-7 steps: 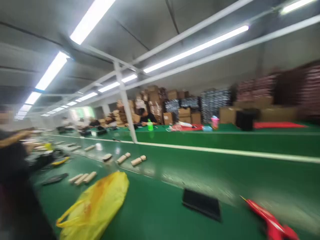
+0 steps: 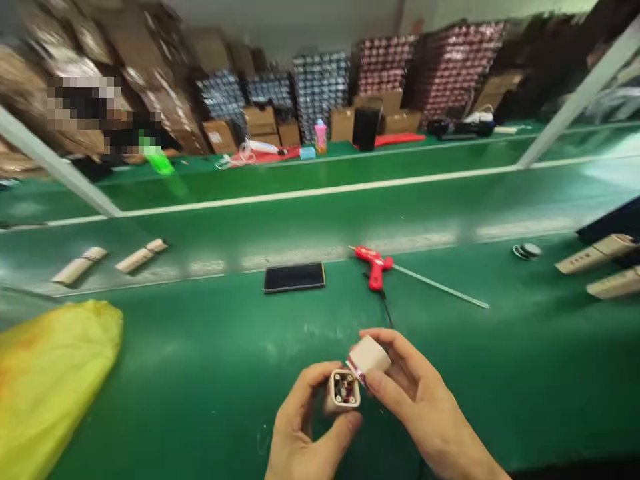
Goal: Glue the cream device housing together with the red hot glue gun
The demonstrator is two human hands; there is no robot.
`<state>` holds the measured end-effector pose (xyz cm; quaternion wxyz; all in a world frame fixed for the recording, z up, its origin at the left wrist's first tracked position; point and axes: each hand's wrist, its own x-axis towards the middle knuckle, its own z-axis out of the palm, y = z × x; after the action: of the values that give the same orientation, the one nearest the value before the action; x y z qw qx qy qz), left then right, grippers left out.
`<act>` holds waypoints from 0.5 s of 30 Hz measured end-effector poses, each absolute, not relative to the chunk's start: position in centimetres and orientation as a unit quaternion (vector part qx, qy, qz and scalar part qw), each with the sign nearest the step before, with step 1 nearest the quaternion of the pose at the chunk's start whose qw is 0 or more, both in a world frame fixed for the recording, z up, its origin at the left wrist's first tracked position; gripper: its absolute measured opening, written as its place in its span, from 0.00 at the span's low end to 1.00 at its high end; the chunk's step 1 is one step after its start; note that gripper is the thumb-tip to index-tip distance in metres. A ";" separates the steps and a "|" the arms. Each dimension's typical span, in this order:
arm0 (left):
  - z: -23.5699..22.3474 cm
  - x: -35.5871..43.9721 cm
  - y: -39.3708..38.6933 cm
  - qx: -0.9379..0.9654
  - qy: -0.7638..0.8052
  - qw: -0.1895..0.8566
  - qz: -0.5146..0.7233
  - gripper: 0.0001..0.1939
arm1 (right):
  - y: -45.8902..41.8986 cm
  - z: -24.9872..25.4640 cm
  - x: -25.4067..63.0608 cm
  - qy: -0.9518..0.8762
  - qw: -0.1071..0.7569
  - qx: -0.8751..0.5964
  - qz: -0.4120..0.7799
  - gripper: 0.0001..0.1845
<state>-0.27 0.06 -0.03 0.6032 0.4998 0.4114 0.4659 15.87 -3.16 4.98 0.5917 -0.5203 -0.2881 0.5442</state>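
My left hand (image 2: pixel 313 427) is closed round a beige square housing (image 2: pixel 330 398), its end facing me uncovered. Inside that end show screw posts at the corners and small wires. Between the thumb and fingers of my right hand (image 2: pixel 417 393) is a beige square cap (image 2: pixel 371 355) with a shiny purplish edge. The cap is tilted beside the housing's uncovered end, close to its upper right rim; I cannot tell whether the two touch. Beyond my hands lies a red hot glue gun (image 2: pixel 373 265) with a clear glue stick (image 2: pixel 440 287) at its back.
A black phone (image 2: pixel 295 277) lies left of the glue gun. The yellow bag (image 2: pixel 55 380) covers the near left. Beige devices (image 2: pixel 597 253) and a round metal piece (image 2: pixel 527 251) lie right. A person (image 2: pixel 120 130) is behind the far bench, near stacked boxes (image 2: pixel 320 87).
My view has swung right and down. Both my hands, with the housing and cap, are now in sight. The glue gun and phone appear nearer the middle, and the bag farther left.
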 end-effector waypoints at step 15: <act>0.2 -0.7 -0.4 0.530 0.460 0.554 0.447 0.24 | -0.7 5.5 20.1 -0.406 0.486 -0.662 0.400 0.15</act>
<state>-0.67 -0.44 0.23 0.5543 0.5305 0.4602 0.4467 20.14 -0.70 5.45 0.4862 -0.6622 -0.4060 0.4003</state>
